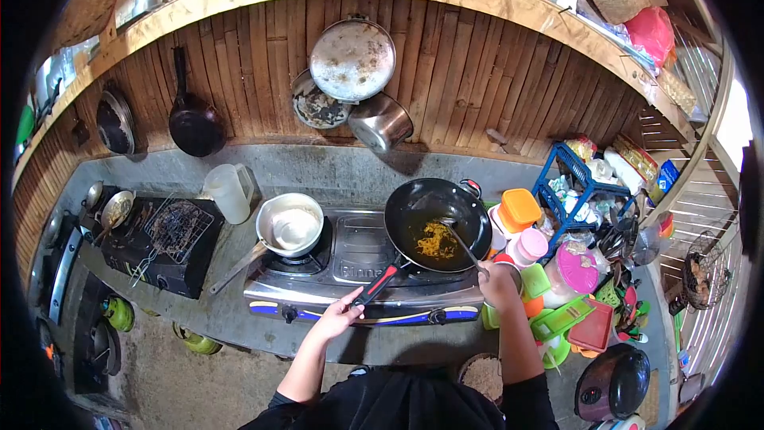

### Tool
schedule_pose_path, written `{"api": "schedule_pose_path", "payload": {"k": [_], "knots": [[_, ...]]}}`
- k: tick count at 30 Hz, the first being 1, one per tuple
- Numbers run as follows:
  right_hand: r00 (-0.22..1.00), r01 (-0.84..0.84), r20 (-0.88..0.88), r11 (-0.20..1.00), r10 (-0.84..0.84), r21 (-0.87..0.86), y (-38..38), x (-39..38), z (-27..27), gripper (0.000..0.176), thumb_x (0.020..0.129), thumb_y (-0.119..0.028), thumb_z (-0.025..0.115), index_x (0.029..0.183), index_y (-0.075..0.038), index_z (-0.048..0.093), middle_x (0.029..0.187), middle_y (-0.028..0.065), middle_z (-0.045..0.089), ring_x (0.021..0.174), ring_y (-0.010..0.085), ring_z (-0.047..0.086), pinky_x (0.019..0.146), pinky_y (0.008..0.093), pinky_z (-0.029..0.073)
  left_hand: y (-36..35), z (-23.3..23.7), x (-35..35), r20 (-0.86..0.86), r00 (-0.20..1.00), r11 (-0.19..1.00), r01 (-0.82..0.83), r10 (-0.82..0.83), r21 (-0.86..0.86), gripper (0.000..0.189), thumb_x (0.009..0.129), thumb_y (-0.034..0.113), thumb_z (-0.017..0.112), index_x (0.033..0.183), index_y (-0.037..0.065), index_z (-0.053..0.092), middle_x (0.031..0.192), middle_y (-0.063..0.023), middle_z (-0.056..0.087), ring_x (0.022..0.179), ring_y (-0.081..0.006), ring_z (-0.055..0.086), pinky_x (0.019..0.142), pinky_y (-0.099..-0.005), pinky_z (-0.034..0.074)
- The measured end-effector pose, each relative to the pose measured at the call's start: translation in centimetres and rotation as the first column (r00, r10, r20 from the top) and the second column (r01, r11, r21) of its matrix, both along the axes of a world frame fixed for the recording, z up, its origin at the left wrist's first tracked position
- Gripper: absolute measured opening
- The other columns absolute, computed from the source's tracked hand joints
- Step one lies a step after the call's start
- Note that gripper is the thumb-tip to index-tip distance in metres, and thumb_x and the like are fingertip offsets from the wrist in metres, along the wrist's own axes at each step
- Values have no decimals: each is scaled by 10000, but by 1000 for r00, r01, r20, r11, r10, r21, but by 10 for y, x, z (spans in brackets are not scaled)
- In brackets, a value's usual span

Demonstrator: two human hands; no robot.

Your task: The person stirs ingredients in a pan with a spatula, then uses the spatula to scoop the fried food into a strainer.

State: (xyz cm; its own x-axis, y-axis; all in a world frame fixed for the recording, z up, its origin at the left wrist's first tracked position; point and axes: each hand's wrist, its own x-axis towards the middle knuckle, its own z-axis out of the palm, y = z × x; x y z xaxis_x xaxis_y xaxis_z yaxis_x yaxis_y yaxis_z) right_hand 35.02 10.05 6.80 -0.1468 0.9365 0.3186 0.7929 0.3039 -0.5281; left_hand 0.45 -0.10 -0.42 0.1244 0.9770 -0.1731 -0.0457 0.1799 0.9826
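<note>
A black wok (402,219) sits on the right burner of the two-burner gas stove (366,271), with its red and black handle (382,280) pointing toward me. Inside it, shredded orange-yellow food (437,242) lies in a little oil. My left hand (339,318) pinches the end of that handle between thumb and fingers. Above the wok's right rim, my right hand (499,285) is closed round the handle of a metal spatula (465,244). The spatula's head rests in the wok beside the food, its exact shape hard to make out.
A pale saucepan (290,225) stands on the left burner, its handle reaching out leftward. Plastic containers (520,209) and a blue rack (585,183) crowd the right side. A clear jug (229,193) and a grill rack (179,227) are to the left. Pots (352,60) hang behind.
</note>
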Motion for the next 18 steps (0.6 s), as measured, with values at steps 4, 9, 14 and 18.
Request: {"api": "schedule_pose_path", "payload": {"k": [4,9,14,18], "knots": [[993,18,118,991,-2,-131,-22,6,21,273,762,-115,526,1023,-47,577,857,207,601,821,344,583,734,400,463,1,-4,-2,-48,999,1000,3,-2,8,489,854,103,527,1315,127,366,717,30,526,613,-40,419,558,-167,332],[999,-7,49,990,14,-143,-55,18,34,251,763,-129,535,994,-58,599,840,212,599,812,354,580,730,410,464,1,3,-1,-43,999,1000,4,-5,-18,484,843,96,532,1303,120,384,727,35,525,656,-46,460,609,-175,363],[994,-77,64,982,89,-171,-76,34,52,235,766,-151,536,970,-65,614,840,200,605,792,354,586,723,413,465,1,4,-1,-66,998,999,-13,11,-36,466,845,80,524,1293,123,402,710,14,565,661,-51,505,630,-177,377],[984,29,173,938,33,-346,-89,35,90,272,766,-124,528,1009,-26,600,922,194,610,865,318,594,771,362,456,0,6,0,-11,1000,998,-18,17,-61,459,852,83,519,1293,126,401,694,2,584,637,-53,516,618,-182,383]]}}
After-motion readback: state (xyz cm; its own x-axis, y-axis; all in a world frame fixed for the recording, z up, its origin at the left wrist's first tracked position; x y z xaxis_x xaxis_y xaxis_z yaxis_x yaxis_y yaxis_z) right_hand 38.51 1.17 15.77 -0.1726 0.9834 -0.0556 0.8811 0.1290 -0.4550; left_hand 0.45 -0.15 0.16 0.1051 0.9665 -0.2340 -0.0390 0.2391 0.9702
